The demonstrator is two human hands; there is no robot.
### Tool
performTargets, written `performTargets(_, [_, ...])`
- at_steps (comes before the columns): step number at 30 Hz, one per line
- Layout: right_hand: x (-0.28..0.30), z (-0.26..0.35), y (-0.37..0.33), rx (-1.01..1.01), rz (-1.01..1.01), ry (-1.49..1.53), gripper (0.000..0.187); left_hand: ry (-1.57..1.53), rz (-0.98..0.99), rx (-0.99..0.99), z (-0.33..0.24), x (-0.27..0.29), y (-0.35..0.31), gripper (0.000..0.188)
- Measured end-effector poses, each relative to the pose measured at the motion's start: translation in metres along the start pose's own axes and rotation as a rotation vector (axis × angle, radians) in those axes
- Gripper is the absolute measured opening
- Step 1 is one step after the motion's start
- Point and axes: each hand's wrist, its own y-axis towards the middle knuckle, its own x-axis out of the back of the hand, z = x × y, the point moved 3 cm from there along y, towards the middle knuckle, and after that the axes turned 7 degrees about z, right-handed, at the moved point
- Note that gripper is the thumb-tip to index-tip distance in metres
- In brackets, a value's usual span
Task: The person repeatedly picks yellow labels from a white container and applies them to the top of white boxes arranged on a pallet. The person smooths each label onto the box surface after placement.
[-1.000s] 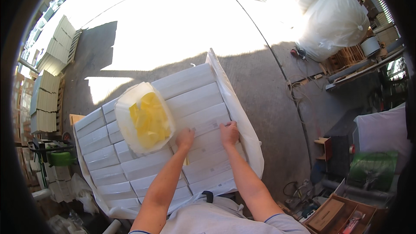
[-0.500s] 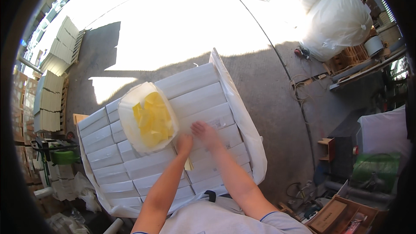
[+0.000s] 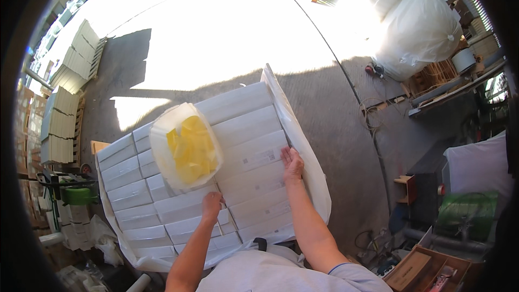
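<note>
White boxes [image 3: 178, 213] lie packed in rows before me, several with small printed labels on their faces. My left hand [image 3: 212, 204] is closed above the middle rows. From its fingers hangs a thin pale strip [image 3: 220, 224], seen nearly edge-on. My right hand [image 3: 292, 164] is open at the right end of a labelled box, fingers extended toward the far side, close to the white plastic wrap [image 3: 311, 184]. A translucent white tub [image 3: 162, 157] stands on the boxes beyond my left hand. Crumpled yellow sheets or strips [image 3: 193, 148] fill it.
White wrap rises along the stack's right edge. On the right are a large plastic-wrapped bundle [image 3: 427, 30], a loose cable [image 3: 373, 113] on the floor and a wooden tray [image 3: 427, 270] with tools. Flat white stacks on pallets [image 3: 59, 124] stand at the left.
My hands have moved apart. The left has drawn back toward me and left with the strip; the right has shifted right to the box's end.
</note>
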Motion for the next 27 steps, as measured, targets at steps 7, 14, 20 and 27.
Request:
performTargets(7, [-0.023,-0.020,-0.059,0.022,0.087,-0.483,0.039,-0.144,0.200,0.074,-0.005,-0.010,-0.036,0.030])
performTargets(14, [-0.048,-0.027,-0.195,0.043,0.885,-1.172,0.043,-0.528,0.511,0.193,-0.021,-0.034,-0.071,0.044])
performTargets(20, [-0.049,-0.018,-0.229,-0.173,0.899,-0.978,0.033,-0.540,0.806,0.171,-0.033,-0.043,-0.096,0.058])
performTargets(27, [-0.037,0.005,-0.245,-0.409,0.880,-0.795,0.023,-0.460,0.863,0.034,-0.039,-0.050,-0.124,0.066])
